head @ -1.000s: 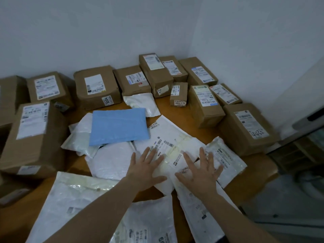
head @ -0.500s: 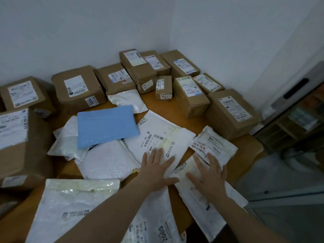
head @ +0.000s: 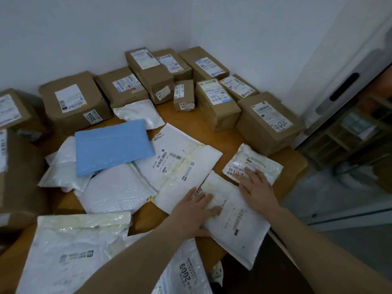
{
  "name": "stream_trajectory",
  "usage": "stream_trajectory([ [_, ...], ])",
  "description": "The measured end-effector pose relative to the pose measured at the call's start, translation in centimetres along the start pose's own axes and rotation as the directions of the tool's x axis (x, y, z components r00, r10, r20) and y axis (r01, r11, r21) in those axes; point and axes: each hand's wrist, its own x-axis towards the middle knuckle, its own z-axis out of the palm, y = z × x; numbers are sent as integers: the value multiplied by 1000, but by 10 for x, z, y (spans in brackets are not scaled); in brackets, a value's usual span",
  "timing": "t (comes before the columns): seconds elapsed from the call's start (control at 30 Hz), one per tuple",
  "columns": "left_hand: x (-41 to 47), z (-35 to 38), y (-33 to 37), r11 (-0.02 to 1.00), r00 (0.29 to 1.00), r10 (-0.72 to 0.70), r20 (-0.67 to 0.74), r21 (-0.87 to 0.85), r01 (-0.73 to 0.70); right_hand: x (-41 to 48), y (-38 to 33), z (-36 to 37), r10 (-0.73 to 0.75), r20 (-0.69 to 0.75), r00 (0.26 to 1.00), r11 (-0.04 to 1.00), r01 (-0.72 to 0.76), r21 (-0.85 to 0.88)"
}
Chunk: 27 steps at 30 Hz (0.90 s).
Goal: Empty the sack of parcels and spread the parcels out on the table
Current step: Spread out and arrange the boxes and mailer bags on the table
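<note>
Several white padded mailers and one blue mailer (head: 112, 145) lie spread over the wooden table (head: 214, 134). My left hand (head: 194, 211) rests flat, fingers apart, on the left edge of a long white mailer (head: 235, 221) near the table's front right corner. My right hand (head: 257, 187) lies flat across that mailer's upper end, fingertips touching a small white packet (head: 254, 163) marked 60-6-7610. A large white mailer (head: 180, 164) with barcodes lies just left of them. No sack is in view.
Brown cardboard boxes (head: 216, 102) line the back and left of the table against the white wall. More white mailers (head: 70, 251) overlap at the front left. The table's right edge (head: 297, 164) drops to the floor, with a shelf unit (head: 347, 132) beyond.
Both hands have slid right and toward me, from the large barcoded mailer onto the long white mailer. The small packet has shifted right, apart from the large mailer. The view turned right.
</note>
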Motion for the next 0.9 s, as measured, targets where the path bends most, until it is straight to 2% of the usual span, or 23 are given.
stream_trajectory([
  [0.1,-1,0,3,999,999,-40,-14,-5,40,1,3,-1,-24,-24,999,998,25,61],
  [0.2,0,-6,9,998,998,-65,-15,-8,65,-7,-2,-8,-10,-46,999,1000,10,2],
  [0.3,1,-15,10,997,997,-74,-12,-14,74,-18,-8,-8,-56,40,998,996,58,-71],
  [0.4,-4,-23,6,991,987,-121,-104,-68,114,-21,-11,-5,-32,37,999,992,36,-124],
  [0.47,-12,-25,-4,963,953,-254,-167,-131,234,-17,-24,-8,-60,-80,995,990,49,-136],
  [0.53,-23,-25,-19,904,886,-422,-193,-160,396,-8,-45,-17,-127,-154,980,990,116,-80],
  [0.63,-44,-25,-49,776,772,-624,-116,-200,598,11,-88,-21,-266,-98,959,959,253,-129],
  [0.73,-65,-19,-78,676,703,-710,47,-234,699,33,-130,-17,-375,62,925,915,380,-134],
  [0.83,-83,-4,-95,620,667,-730,150,-266,738,46,-153,-15,-363,184,913,889,399,-225],
  [0.9,-91,1,-98,622,663,-738,126,-254,740,50,-156,-17,-336,166,927,890,370,-266],
])
